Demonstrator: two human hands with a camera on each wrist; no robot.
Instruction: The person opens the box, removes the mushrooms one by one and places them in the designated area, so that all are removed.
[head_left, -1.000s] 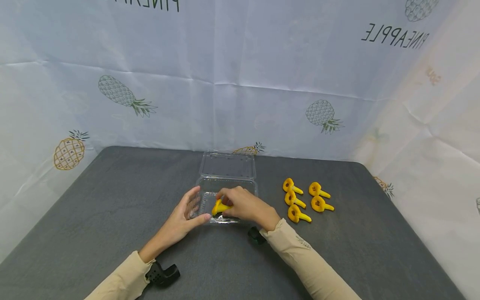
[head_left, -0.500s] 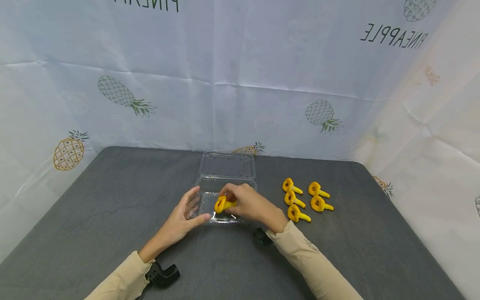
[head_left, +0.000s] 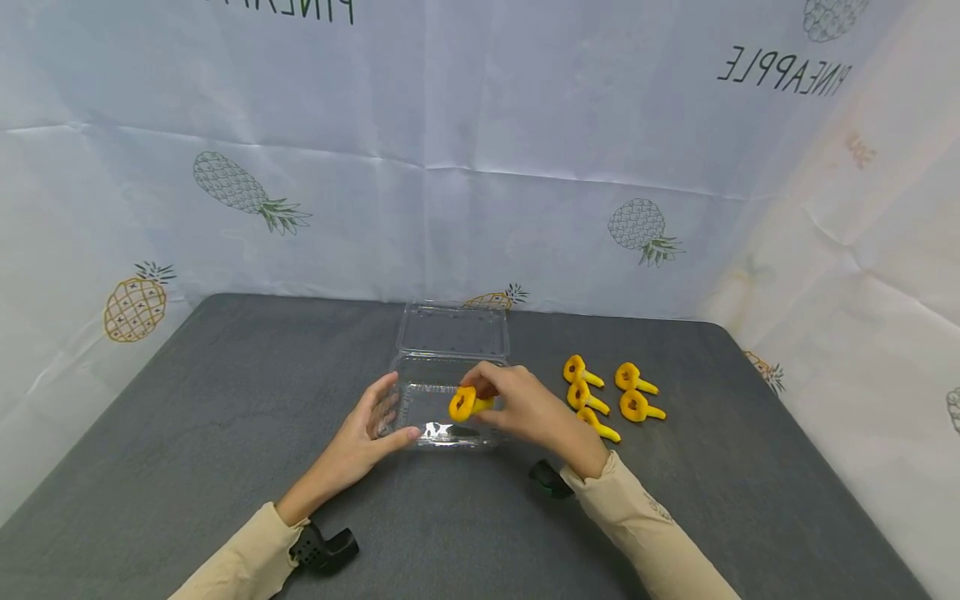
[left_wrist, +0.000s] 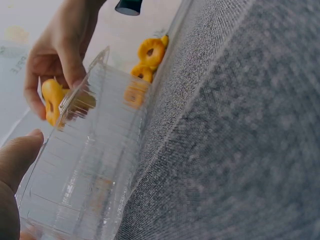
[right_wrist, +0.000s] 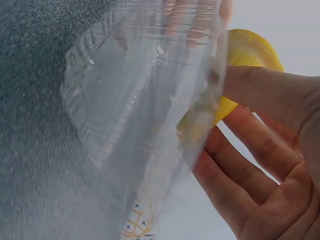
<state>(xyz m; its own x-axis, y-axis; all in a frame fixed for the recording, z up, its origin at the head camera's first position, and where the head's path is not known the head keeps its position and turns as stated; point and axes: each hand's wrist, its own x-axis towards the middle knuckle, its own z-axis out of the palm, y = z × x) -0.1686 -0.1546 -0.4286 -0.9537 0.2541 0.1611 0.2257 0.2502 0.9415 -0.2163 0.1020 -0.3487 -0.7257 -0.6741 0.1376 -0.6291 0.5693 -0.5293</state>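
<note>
A clear plastic clamshell container [head_left: 414, 407] lies with its lid folded back on the far side. My left hand [head_left: 358, 443] holds its left end, thumb [left_wrist: 22, 152] at the near rim and fingers along the left wall, seen through the plastic. Between the thumb and fingers of my right hand [head_left: 531, 410], a yellow chanterelle mushroom [head_left: 462, 404] is pinched by its stem, its ring-like cap facing left. In the head view it overlaps the container's right half. The right wrist view shows the mushroom [right_wrist: 250, 47] up at the rim, partly behind the clear wall.
Several more chanterelles [head_left: 634, 407] lie in two columns on the dark grey table [head_left: 465, 525], right of the container. My right forearm partly covers the nearest one. A white pineapple-print cloth [head_left: 525, 100] hangs behind the table. Each wrist carries a black camera [head_left: 326, 548].
My right hand has moved right and a little up, raising the mushroom from near the container's floor. The mushroom's cap has turned to show its opening. My left hand has stayed in place.
</note>
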